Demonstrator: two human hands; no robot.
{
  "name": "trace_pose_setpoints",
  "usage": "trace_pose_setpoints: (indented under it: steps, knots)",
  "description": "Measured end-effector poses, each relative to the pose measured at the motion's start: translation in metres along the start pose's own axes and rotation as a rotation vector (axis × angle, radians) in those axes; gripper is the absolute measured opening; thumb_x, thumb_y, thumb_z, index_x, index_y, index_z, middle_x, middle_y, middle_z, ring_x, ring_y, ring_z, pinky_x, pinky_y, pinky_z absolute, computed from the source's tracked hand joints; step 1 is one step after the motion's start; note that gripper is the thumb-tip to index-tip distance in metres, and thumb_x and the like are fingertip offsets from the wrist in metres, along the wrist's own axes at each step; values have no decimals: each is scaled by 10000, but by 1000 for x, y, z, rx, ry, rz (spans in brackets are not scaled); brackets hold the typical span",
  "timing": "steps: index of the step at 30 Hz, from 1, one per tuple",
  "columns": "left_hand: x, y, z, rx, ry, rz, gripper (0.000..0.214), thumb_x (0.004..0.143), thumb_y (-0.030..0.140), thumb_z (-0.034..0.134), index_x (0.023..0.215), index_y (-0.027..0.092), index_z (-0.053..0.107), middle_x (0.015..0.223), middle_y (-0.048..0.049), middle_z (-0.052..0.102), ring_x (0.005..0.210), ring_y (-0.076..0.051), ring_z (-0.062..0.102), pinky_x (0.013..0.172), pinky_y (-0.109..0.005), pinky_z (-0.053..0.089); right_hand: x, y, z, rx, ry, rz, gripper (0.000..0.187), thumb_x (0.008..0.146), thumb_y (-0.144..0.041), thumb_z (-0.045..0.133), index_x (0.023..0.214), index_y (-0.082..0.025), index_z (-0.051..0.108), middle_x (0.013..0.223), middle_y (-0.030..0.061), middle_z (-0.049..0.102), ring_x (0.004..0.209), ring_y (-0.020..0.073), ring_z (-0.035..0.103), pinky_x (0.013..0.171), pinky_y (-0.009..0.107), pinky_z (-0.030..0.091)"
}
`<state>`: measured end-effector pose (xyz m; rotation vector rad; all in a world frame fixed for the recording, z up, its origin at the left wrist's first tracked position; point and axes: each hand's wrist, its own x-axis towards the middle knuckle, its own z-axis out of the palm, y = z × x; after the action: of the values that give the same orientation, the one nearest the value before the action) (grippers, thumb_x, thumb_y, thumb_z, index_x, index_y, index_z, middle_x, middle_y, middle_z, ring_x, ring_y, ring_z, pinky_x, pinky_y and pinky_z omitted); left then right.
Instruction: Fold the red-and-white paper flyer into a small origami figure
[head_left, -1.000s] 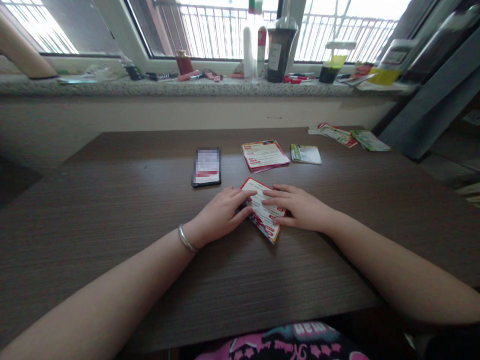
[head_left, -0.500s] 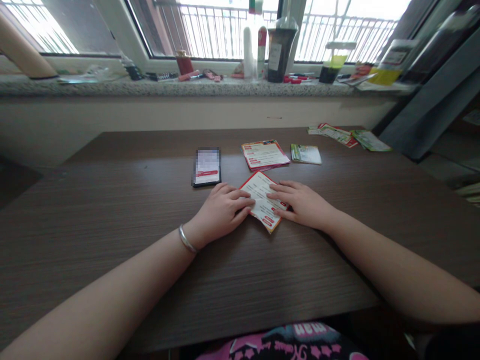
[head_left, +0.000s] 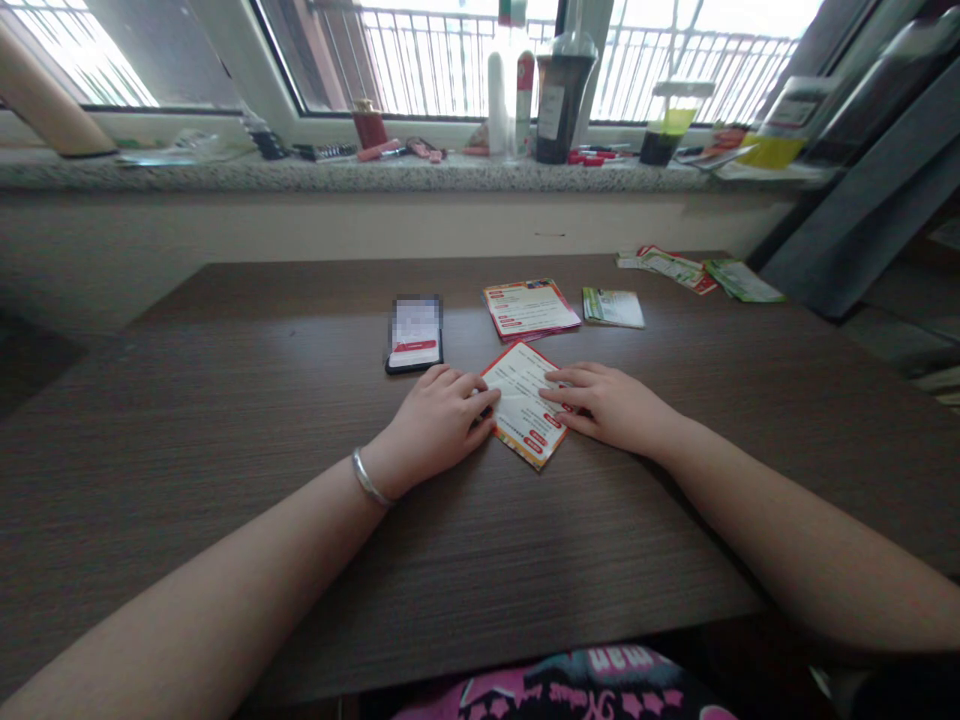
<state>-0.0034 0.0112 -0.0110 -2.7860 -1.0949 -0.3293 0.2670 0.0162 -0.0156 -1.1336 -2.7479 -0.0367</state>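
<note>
A printed paper sheet [head_left: 517, 385] with a red-and-orange border lies flat on the table, turned corner-on to me. At its left edge rest the fingertips of my left hand [head_left: 454, 415], fingers a little bent and thumb apart; a silver bangle is on that wrist. My right hand [head_left: 607, 405] lies palm down with its fingers spread over the sheet's right side, covering some of the print. Just beyond the sheet is a stack of similar printed sheets [head_left: 531, 308]. A smartphone [head_left: 416, 345] with a blurred screen lies beyond my left hand.
Right of the stack lies a small pile of green-and-white cards [head_left: 613, 308]. More leaflets [head_left: 675, 268] are spread at the table's far right corner. Bottles, a dark cup [head_left: 559, 105] and small items line the granite windowsill [head_left: 450, 178]. The brown table [head_left: 480, 560] ends near my lap.
The sheet's lower left edge, bent or lifted before, now lies flat with its border showing. My left fingertips have drawn back slightly left; my right hand has shifted slightly right.
</note>
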Motion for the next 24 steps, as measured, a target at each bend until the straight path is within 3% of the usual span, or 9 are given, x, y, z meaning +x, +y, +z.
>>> trace_pose_setpoints:
  steps: [9, 14, 24]
  knots:
    - [-1, -7, -4, 40, -63, -39, 318, 906, 388, 503, 1085, 177, 660, 1025, -109, 629, 915, -244, 584, 826, -394, 477, -8, 14, -8, 46, -33, 39, 361, 871, -351, 576, 1213, -267, 654, 1309, 68, 610, 1151, 270, 579, 967, 459, 479]
    - [-3, -16, -2, 17, -101, 22, 325, 924, 360, 488, 1147, 175, 635, 1084, -111, 613, 986, -239, 575, 869, -376, 493, -12, 22, -8, 65, -68, -10, 427, 836, -339, 605, 1255, -257, 624, 1338, 61, 588, 1166, 272, 567, 979, 453, 474]
    - [-5, -30, 7, -54, -74, 81, 346, 942, 366, 471, 1216, 201, 603, 1134, -98, 606, 1014, -228, 567, 904, -378, 483, -13, 22, -8, 37, -22, -109, 359, 845, -238, 567, 1191, -255, 664, 1322, 49, 602, 1146, 238, 578, 972, 417, 478]
